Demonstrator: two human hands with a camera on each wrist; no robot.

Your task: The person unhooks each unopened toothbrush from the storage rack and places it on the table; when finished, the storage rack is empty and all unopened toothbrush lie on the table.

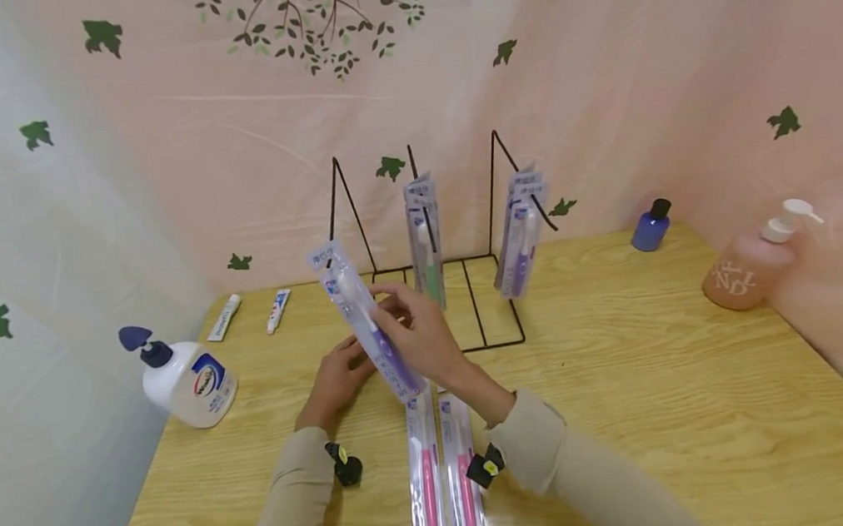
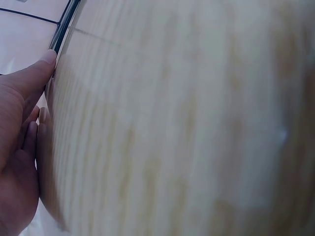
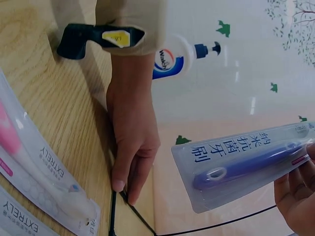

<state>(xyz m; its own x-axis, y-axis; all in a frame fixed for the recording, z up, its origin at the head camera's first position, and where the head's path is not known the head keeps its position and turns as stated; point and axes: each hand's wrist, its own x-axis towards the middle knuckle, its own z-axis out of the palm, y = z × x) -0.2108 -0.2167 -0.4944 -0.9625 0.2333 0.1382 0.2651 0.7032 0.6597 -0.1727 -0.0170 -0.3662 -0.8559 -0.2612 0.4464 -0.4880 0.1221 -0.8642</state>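
I see right hand [image 1: 423,334] pinching purple toothbrush pack [image 1: 371,327] mid-length — presumably leaving top free at left prong [image 1: 333,200] of wire rack [image 1: 474,303]; cannot tell if threaded. Left hand [image 1: 337,383] nearly closed, gripping rack's base — likely so frame won't slide

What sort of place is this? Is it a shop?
Probably not a real shop, more like a little make-believe display corner. A wrinkled, leafy sheet hangs behind a wooden table, and wrapped toothbrushes hang on a wire rack.
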